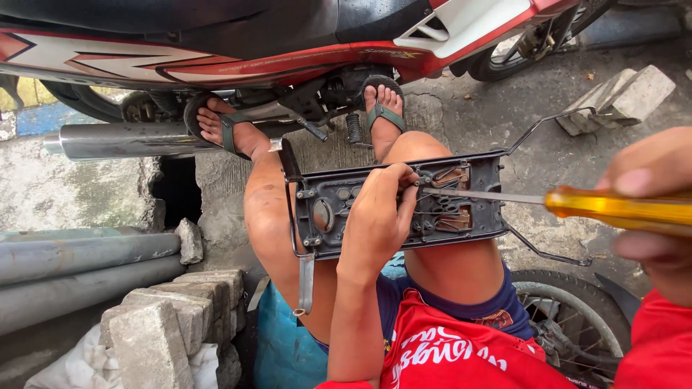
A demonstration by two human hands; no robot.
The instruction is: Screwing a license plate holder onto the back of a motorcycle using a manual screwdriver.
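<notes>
Steadily now: left hand clamps the black plastic panel (resting on knees) while right hand grips the yellow-handled screwdriver; keep its tip square in the screw.

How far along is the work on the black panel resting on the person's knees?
Done: the black plastic panel is off the red motorcycle and lies across the knees. In hand: the left hand steadies it while the right hand drives a yellow-handled screwdriver at a spot near the panel's middle. Left: how many screws remain cannot be told; other fittings still sit on the panel.
</notes>
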